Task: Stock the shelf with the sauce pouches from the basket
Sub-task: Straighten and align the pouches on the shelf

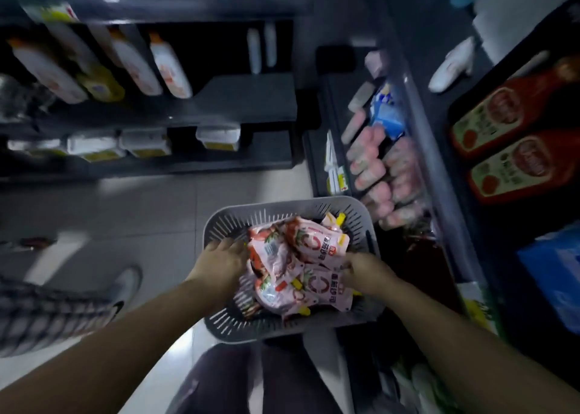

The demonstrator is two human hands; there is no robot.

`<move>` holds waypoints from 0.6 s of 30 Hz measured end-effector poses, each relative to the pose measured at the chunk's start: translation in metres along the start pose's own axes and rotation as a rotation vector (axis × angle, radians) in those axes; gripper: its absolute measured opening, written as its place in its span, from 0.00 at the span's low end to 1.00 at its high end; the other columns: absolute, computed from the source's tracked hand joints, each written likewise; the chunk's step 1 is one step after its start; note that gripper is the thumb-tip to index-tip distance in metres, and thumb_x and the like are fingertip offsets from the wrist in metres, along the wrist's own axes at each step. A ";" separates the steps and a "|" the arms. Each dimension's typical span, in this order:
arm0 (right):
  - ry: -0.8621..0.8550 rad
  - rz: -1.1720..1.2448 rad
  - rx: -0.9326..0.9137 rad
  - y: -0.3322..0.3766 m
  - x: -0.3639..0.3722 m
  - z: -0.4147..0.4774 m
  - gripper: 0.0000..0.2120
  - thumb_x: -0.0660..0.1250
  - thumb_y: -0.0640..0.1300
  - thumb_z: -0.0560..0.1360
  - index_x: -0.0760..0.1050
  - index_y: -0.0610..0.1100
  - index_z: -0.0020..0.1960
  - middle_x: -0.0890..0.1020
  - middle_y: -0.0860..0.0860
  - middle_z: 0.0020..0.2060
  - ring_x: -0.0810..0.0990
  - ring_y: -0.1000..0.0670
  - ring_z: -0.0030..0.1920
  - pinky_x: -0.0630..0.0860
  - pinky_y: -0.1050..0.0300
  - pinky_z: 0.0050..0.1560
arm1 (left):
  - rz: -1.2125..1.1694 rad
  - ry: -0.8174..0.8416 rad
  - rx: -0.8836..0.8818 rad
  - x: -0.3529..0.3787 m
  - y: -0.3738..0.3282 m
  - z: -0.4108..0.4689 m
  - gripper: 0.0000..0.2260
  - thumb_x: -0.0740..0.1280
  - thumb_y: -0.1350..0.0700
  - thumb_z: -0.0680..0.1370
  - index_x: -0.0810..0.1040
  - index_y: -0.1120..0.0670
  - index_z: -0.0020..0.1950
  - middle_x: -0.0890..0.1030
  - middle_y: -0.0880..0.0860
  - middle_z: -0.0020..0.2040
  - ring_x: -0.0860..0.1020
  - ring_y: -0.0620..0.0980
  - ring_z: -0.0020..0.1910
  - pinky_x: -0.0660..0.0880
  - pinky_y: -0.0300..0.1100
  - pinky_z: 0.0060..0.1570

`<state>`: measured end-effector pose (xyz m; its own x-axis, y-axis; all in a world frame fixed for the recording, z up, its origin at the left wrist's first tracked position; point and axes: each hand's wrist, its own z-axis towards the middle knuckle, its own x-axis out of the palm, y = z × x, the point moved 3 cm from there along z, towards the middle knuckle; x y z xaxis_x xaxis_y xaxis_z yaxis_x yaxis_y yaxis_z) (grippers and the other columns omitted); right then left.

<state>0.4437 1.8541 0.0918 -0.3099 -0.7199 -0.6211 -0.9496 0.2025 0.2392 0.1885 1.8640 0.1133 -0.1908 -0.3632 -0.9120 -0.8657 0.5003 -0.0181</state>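
Dim shop aisle, pale tiled floor (150,212), dark racks on both sides. Just beyond both hands, on the floor, sits a grey slotted basket (282,208), and the sauce pouches (295,256) lie heaped inside it, pink with yellow caps, overlapping every which way. None has left the basket yet.

The left hand (224,258) is at the left side of the heap, knuckles up, fingers bent down against the nearest pouch. Blur and the pouch itself hide the fingertips, so I cannot tell whether it has pinched anything or is only touching. The right hand (365,270) is at the right side of the heap, its fingers curled over the edge of a pouch lying near the person, which reads as a grip.

Beyond the right hand and a little to its right runs a shelf (419,121) with rows of pink packets (373,175) that look like the same product, though they are too blurred to be sure. Further right of that hand lie red ketchup bottles (505,140). Beyond the left hand, well apart, white bottles (138,65) stand on another rack, and a shoe (127,283) shows to its left.

My reading: this is the pick-up step, at the start of the job. The next move calls for a firm hold on slippery, floppy pouches, lifting them free of the pile without dragging neighbours out, then carrying them rightwards to the pink rows.
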 end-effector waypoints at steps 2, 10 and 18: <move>0.059 0.049 0.020 -0.003 0.020 0.017 0.07 0.65 0.43 0.74 0.73 0.42 0.50 0.77 0.44 0.47 0.78 0.44 0.52 0.69 0.57 0.42 | 0.012 0.142 0.015 0.015 -0.008 0.016 0.27 0.79 0.52 0.54 0.82 0.56 0.51 0.82 0.55 0.49 0.81 0.55 0.49 0.77 0.45 0.48; 0.061 0.639 0.328 -0.006 0.084 0.081 0.15 0.68 0.44 0.74 0.73 0.37 0.57 0.75 0.44 0.49 0.75 0.47 0.49 0.71 0.58 0.47 | 0.096 0.206 0.240 0.075 -0.025 0.090 0.27 0.74 0.57 0.65 0.75 0.59 0.63 0.76 0.61 0.63 0.74 0.59 0.64 0.70 0.53 0.64; 0.029 2.084 0.751 0.011 0.104 0.129 0.33 0.72 0.56 0.68 0.71 0.35 0.63 0.72 0.40 0.65 0.74 0.43 0.62 0.75 0.51 0.60 | 0.293 0.207 0.413 0.132 -0.028 0.129 0.26 0.55 0.59 0.80 0.51 0.61 0.76 0.53 0.63 0.76 0.51 0.63 0.76 0.42 0.58 0.73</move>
<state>0.3951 1.8672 -0.0662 -0.6147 0.7859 0.0670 0.7878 0.6075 0.1017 0.2472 1.9035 -0.0592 -0.5200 -0.2881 -0.8041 -0.5167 0.8558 0.0275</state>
